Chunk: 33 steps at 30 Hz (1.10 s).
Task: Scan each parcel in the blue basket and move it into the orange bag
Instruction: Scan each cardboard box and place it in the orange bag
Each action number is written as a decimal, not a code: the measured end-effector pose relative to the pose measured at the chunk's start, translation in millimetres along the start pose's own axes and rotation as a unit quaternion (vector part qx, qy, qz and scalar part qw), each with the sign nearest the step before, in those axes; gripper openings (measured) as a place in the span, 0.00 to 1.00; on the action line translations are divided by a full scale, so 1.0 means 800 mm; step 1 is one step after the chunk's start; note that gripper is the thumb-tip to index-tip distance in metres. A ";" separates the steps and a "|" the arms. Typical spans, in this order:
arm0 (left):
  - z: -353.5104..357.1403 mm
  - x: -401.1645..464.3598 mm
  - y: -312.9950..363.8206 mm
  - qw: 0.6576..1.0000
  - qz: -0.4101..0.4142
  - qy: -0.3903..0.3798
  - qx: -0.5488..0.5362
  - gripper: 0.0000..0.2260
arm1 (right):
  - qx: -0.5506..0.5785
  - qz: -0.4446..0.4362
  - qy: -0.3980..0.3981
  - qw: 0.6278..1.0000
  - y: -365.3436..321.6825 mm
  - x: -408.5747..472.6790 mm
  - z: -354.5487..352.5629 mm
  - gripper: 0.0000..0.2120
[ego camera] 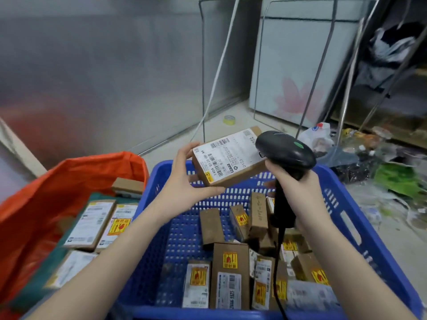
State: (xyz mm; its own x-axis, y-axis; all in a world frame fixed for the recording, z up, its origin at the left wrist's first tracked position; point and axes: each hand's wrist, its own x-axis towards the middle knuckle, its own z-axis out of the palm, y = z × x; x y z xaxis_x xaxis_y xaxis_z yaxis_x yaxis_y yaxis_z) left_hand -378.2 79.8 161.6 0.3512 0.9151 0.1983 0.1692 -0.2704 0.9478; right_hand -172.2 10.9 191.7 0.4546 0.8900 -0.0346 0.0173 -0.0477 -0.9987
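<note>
Your left hand (184,179) grips the brown parcel (228,158) by its near end, fingers over the top edge and thumb curled under the lower corner, holding it in the air above the far wall of the blue basket (360,229). The parcel's white shipping label faces up toward you, tilted, with barcodes along its length. Your right hand (298,192) is wrapped around the handle of the black scanner (285,150), whose head sits just at the parcel's 3 o'clock end, touching or nearly touching the label edge; you cannot tell which. The scanner's black cable (278,262) hangs down from the handle into the basket. Inside the basket, more small brown boxes (231,273) lie and stand in a jumble toward 5 o'clock, many with yellow and red stickers. The orange bag (76,179) sits open just beside the basket at 9 o'clock, with several labelled parcels (92,224) already lying flat inside it. On the floor at 12 o'clock, beyond the basket, lies a roll of yellow tape (229,120), and loose plastic bags (392,181) clutter the floor at 3 o'clock.
</note>
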 end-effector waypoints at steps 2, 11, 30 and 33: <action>-0.009 -0.006 -0.006 0.999 -0.019 0.001 -0.048 0.41 | 0.017 0.020 0.003 1.000 0.010 -0.001 0.011 0.19; -0.022 0.003 -0.020 0.997 -0.019 -0.040 -0.069 0.44 | 0.065 0.058 0.019 0.996 0.021 0.018 0.017 0.21; -0.011 0.016 -0.029 0.986 -0.106 0.109 -0.064 0.34 | -0.029 -0.005 0.020 0.999 0.033 0.018 0.028 0.17; -0.013 0.015 -0.030 0.986 -0.084 0.132 -0.053 0.32 | -0.028 0.014 -0.009 0.999 0.031 0.015 0.031 0.11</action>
State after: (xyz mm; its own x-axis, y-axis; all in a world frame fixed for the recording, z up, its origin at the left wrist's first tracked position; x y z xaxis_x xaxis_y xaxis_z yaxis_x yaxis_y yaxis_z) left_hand -387.9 100.5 143.9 0.0721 0.9941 0.0812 0.1021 -0.0883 0.9909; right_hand -188.4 31.3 165.9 0.4391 0.8962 -0.0634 0.0553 -0.0974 -0.9937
